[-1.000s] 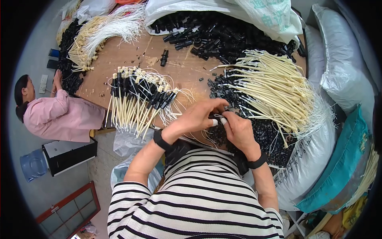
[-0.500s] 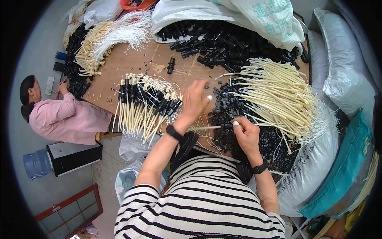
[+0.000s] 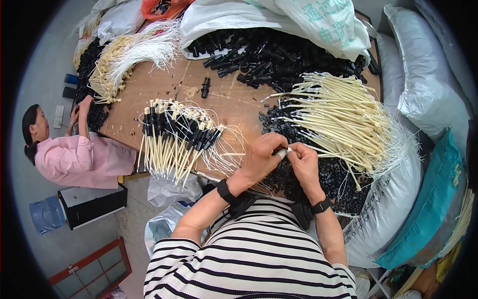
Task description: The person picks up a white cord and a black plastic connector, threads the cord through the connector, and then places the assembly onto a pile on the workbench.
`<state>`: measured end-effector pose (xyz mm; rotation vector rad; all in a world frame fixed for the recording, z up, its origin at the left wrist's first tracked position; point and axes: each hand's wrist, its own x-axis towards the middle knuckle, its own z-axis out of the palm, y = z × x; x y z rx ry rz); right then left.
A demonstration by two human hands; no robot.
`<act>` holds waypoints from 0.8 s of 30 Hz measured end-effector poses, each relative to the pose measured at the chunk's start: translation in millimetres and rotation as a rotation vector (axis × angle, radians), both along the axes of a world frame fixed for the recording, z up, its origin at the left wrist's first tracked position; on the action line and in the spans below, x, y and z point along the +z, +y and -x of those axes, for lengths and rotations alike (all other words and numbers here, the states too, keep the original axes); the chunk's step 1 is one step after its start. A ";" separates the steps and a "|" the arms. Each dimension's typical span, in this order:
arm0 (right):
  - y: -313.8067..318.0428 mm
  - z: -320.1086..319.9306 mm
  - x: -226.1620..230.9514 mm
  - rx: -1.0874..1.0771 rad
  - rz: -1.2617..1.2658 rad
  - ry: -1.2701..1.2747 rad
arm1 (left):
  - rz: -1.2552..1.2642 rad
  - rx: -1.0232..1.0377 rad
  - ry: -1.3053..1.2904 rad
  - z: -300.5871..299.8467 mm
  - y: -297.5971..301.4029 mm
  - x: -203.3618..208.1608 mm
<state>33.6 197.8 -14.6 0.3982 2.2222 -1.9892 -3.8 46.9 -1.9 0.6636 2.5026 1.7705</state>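
Note:
My left hand and my right hand meet over the near table edge, fingertips pinched together. Some fingertips wear white covers. From the left side of my left hand a short cream rod sticks out; its other end is hidden in my fingers. Whatever small piece my right fingers pinch is too hidden to name. Beneath both hands spreads a heap of small black parts. To the left lies a bunch of cream rods fitted with black sleeves and thin white cords. A pile of plain cream rods lies to the right.
A white woven sack spills black tubular fittings at the back. One black fitting lies alone on the brown table. Stuffed sacks stand at the right. A co-worker in pink works at the left.
My left hand has come down and toward me, from above the black parts to my right hand's fingers. The rod, formerly at my right hand, now sticks out past my left.

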 end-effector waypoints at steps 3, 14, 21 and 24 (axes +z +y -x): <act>0.4 -2.1 1.2 0.024 0.281 -0.036 | 0.062 0.097 0.153 -3.5 0.7 -2.5; -2.3 -13.7 1.4 0.057 -0.258 0.246 | 0.116 0.101 -0.326 -3.3 -5.7 -5.2; 22.6 -11.8 15.7 -0.016 0.911 -0.048 | 0.205 -0.268 -0.041 -10.4 -11.3 -1.1; 18.7 -14.1 16.5 0.125 0.132 0.154 | 0.189 -0.177 -0.129 -3.0 -13.7 0.8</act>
